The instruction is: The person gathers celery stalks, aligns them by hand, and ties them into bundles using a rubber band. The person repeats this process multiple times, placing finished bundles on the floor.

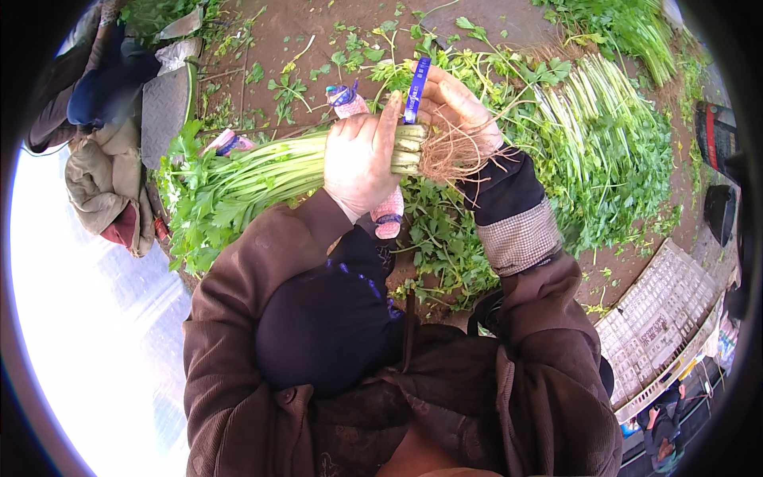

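My left hand grips a bunch of celery just below its root end, the stalks lying sideways with the leaves out to the left. Tangled brown roots hang from the right end, against my right wrist. A strip of printed blue tape stands up from the stalks beside my left thumb. Behind that strip, my right hand has its fingers curled against it; its fingertips are partly hidden. Below the bunch, pink padded pieces bound with blue tape show; one more pink end sticks out above.
A pile of celery lies on the ground at right, with another bunch beyond. Loose leaves litter the brown ground. A pale plastic crate stands lower right. Another person sits upper left near a crumpled cloth.
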`<state>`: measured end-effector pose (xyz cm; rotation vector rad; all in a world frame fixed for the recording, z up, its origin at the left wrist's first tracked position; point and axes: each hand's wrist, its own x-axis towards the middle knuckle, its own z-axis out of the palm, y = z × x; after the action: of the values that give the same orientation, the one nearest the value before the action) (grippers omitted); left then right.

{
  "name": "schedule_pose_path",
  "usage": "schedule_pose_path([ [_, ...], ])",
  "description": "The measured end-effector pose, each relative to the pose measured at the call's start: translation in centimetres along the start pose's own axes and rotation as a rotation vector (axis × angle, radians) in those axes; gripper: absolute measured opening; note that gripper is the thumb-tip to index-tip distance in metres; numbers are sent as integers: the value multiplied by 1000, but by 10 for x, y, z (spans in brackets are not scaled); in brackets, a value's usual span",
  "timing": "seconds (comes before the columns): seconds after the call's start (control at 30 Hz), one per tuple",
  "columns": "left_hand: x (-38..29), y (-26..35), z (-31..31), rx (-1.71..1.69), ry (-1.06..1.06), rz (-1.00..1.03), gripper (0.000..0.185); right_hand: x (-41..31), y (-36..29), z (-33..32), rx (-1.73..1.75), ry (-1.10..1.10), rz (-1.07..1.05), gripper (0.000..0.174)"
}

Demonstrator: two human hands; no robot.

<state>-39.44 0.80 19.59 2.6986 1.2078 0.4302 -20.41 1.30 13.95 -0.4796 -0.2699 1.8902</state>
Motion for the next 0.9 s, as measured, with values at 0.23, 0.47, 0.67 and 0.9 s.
schedule_pose_path([
  [0.23,-2,0,1,-2,-30,-28,90,-2,4,-4,-27,48,35,38],
  [0.47,-3,-2,4,-71,20,-1,72,-2,10,-18,-32,59,59,35],
  [0.67,-1,1,0,-99,-7,-40,63,-29,36,-36,-35,-13,124,39],
  [0.9,4,4,0,29,-40,-41,47,-116,49,7,-496,127,412,26],
])
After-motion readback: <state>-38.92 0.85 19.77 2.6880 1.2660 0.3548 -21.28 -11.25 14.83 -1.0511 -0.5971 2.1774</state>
